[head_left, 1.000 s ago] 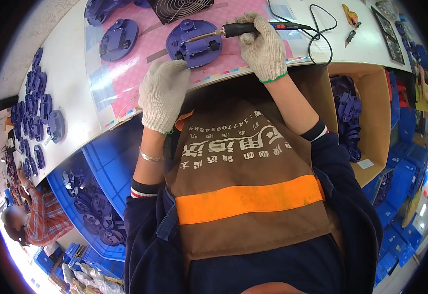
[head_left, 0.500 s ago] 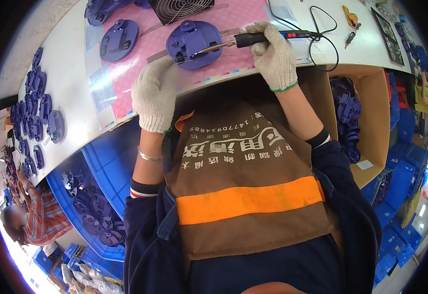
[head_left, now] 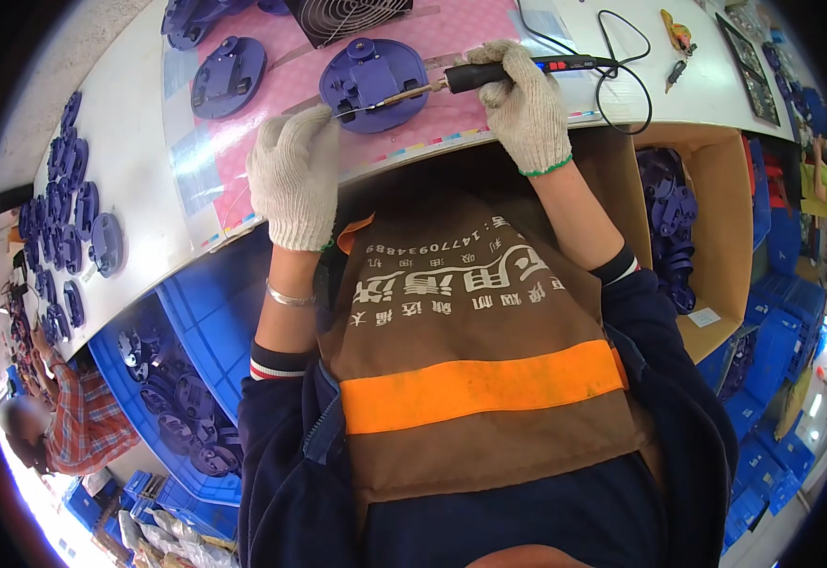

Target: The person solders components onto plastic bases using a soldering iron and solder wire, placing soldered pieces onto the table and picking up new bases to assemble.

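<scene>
My right hand [head_left: 529,106], in a white knitted glove, is closed round the black handle of a soldering iron [head_left: 475,76]. The iron's tip points left and reaches the lower part of a round purple plastic housing [head_left: 390,71], which lies on the pink mat. My left hand [head_left: 292,170], also gloved, pinches a thin solder wire [head_left: 355,112] just left of the housing. The wire's end runs toward the iron's tip; whether the two touch is too small to tell. A second purple housing [head_left: 229,78] lies farther left on the mat.
Behind the housing stands a black fan with a wire guard [head_left: 352,17]. The iron's cable [head_left: 626,71] loops at the right. Many purple housings [head_left: 73,204] line the left of the table. A cardboard box [head_left: 716,208] and blue crate [head_left: 205,322] hold more. A person [head_left: 92,417] sits left.
My right hand and the soldering iron have shifted slightly left. My left hand has moved a little left and up, showing more of the solder wire. The housing stays almost in place.
</scene>
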Action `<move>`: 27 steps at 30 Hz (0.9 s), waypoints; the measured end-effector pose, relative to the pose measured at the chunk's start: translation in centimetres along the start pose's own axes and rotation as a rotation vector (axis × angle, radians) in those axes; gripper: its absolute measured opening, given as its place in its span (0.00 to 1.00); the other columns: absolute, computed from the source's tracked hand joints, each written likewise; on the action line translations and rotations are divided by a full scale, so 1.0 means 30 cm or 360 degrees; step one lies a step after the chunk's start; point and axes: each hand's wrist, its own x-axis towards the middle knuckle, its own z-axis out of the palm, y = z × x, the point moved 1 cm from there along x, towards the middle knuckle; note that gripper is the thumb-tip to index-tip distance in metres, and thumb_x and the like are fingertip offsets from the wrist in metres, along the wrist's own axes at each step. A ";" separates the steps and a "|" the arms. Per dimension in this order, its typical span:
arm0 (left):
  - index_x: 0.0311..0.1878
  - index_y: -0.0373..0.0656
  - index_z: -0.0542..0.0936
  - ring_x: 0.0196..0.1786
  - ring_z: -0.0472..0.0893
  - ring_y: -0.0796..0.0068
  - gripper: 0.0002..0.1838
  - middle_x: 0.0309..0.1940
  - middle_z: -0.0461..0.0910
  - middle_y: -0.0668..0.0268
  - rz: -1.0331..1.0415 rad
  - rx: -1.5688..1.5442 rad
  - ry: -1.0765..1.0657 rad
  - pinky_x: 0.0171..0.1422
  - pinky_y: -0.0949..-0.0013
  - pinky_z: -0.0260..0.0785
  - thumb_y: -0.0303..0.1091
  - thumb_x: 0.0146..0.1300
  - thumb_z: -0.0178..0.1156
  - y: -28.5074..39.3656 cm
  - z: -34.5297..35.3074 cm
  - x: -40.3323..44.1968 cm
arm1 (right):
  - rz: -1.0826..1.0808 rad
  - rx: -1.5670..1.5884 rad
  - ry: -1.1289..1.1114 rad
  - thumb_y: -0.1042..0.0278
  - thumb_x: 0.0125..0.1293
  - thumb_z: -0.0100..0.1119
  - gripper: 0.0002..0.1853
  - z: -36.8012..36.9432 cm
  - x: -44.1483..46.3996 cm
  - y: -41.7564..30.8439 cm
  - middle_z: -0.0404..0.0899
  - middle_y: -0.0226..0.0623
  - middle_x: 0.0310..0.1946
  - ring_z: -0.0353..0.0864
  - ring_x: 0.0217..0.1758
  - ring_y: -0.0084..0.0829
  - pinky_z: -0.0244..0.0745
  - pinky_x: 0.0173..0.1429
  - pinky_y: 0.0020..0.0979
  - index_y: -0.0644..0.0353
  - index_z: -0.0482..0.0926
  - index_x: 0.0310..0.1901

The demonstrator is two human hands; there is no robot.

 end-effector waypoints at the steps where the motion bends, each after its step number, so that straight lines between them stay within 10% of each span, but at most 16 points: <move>1: 0.38 0.46 0.83 0.36 0.78 0.60 0.09 0.32 0.79 0.62 0.0043 0.0034 0.0015 0.41 0.60 0.68 0.33 0.52 0.66 -0.009 0.001 0.003 | -0.0090 -0.0357 0.0058 0.87 0.52 0.51 0.18 0.013 -0.003 -0.014 0.82 0.39 0.39 0.83 0.41 0.33 0.77 0.44 0.27 0.66 0.74 0.47; 16: 0.38 0.52 0.86 0.38 0.78 0.64 0.10 0.32 0.79 0.65 0.0109 0.0224 -0.0025 0.46 0.61 0.66 0.37 0.50 0.66 0.007 -0.011 0.038 | -0.0236 -0.0663 0.0102 0.86 0.50 0.52 0.18 0.026 -0.005 -0.035 0.83 0.38 0.37 0.83 0.39 0.39 0.78 0.44 0.29 0.63 0.76 0.45; 21: 0.39 0.46 0.85 0.35 0.78 0.63 0.10 0.31 0.78 0.61 0.0169 0.0191 -0.0028 0.41 0.64 0.70 0.30 0.51 0.67 0.018 -0.019 0.046 | 0.0007 0.0286 0.0043 0.67 0.69 0.51 0.12 0.043 -0.013 -0.045 0.79 0.42 0.38 0.76 0.36 0.27 0.66 0.30 0.25 0.70 0.77 0.43; 27: 0.36 0.52 0.86 0.38 0.77 0.64 0.09 0.32 0.79 0.65 0.0097 0.0190 -0.0026 0.45 0.61 0.66 0.36 0.49 0.67 -0.001 -0.003 0.039 | -0.0056 0.0004 0.0092 0.73 0.63 0.52 0.11 0.036 -0.010 -0.032 0.81 0.41 0.39 0.77 0.35 0.30 0.70 0.35 0.26 0.68 0.76 0.44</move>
